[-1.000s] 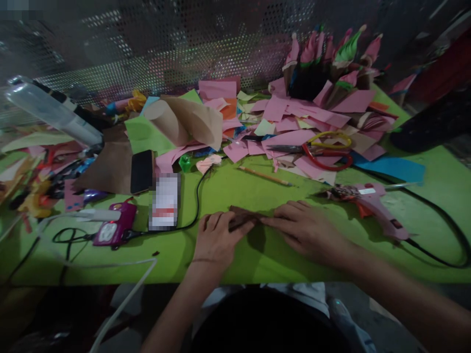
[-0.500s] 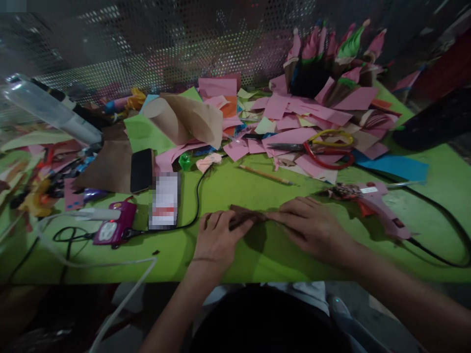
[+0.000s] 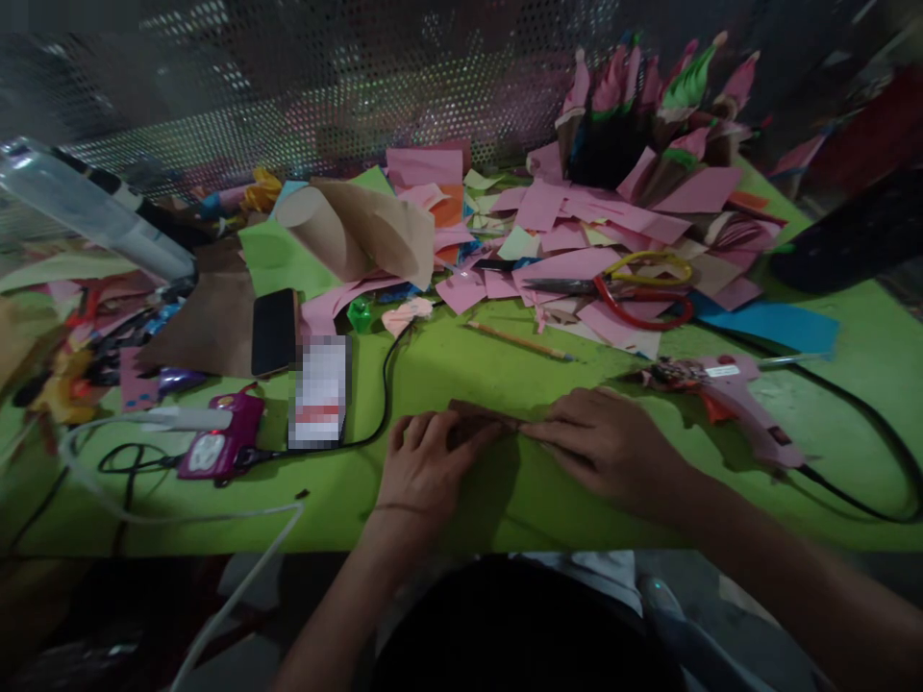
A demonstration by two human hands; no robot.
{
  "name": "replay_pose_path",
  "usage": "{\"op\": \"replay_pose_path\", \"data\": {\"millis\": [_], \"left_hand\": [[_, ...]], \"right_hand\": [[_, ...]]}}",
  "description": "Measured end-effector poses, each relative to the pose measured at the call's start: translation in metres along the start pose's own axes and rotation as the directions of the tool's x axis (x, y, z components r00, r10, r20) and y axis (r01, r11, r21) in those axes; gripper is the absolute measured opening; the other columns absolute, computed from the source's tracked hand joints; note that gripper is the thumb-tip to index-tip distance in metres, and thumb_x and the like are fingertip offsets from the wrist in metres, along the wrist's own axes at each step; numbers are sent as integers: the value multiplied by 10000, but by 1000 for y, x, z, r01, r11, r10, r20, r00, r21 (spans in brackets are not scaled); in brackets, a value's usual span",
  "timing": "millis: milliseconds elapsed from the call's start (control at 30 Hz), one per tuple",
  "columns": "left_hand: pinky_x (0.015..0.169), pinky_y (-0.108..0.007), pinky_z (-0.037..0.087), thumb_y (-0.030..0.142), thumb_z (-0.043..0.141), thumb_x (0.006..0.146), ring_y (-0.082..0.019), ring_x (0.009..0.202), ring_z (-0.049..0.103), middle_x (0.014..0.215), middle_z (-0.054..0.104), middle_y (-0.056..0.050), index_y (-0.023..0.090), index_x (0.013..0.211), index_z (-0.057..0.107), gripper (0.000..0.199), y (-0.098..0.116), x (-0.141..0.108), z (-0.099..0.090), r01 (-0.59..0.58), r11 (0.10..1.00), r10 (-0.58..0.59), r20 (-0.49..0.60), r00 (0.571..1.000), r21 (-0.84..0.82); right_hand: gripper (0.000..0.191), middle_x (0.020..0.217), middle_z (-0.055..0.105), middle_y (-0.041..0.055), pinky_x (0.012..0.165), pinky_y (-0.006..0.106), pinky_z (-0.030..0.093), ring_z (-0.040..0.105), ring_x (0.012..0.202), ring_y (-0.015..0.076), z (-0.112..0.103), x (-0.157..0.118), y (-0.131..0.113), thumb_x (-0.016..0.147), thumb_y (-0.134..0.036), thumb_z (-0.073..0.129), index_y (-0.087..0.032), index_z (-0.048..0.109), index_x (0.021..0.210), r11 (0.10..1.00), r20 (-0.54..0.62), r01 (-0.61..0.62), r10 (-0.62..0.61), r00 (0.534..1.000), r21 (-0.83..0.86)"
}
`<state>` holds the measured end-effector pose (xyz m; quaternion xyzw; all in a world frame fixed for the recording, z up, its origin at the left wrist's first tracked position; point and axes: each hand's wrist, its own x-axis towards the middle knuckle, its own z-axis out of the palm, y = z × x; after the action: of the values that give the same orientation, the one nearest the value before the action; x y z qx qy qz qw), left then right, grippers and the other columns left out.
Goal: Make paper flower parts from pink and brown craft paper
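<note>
Between my two hands, just above the green table (image 3: 447,365), is a small piece of brown paper (image 3: 472,411), folded or rolled into a narrow shape. My left hand (image 3: 425,461) grips its left part, thumb stretched along the near side. The fingertips of my right hand (image 3: 606,447) pinch its right end. A pencil (image 3: 519,341) lies beyond the hands. To the right of my right hand rests a pink glue gun (image 3: 750,404), with scissors (image 3: 641,293) with red and yellow handles behind it.
Pink paper scraps (image 3: 612,216) pile up at the back, beside a dark holder of paper cones (image 3: 610,149). On the left are a phone (image 3: 321,394), a dark phone (image 3: 275,332), a magenta power adapter (image 3: 220,437), cables and a clear bottle (image 3: 93,207).
The brown paper looks narrower and lies flatter between my fingers. Both hands have stayed in nearly the same place, and the view has shifted slightly.
</note>
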<state>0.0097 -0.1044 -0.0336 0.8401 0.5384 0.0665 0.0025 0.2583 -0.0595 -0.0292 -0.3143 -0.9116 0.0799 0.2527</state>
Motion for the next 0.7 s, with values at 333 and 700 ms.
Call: {"op": "replay_pose_path", "data": {"millis": [333, 700], "left_hand": [[953, -416, 387, 63, 568, 810, -227, 1011, 519, 1108, 622, -47, 495, 1318, 584, 667, 0, 2, 1, -11, 1000, 11, 19, 1000, 17], [949, -447, 388, 78, 548, 826, -234, 995, 512, 1122, 607, -52, 469, 1288, 617, 609, -1, 3, 0, -16, 1000, 16, 36, 999, 0]], "right_hand": [[286, 871, 720, 56, 670, 320, 405, 603, 760, 189, -1, 1, -2, 925, -139, 553, -203, 723, 1147, 1000, 32, -8, 7, 999, 10], [223, 805, 711, 60, 660, 315, 423, 596, 729, 173, -10, 3, -3, 960, -185, 530, -191, 752, 942, 1000, -73, -27, 26, 997, -15]]}}
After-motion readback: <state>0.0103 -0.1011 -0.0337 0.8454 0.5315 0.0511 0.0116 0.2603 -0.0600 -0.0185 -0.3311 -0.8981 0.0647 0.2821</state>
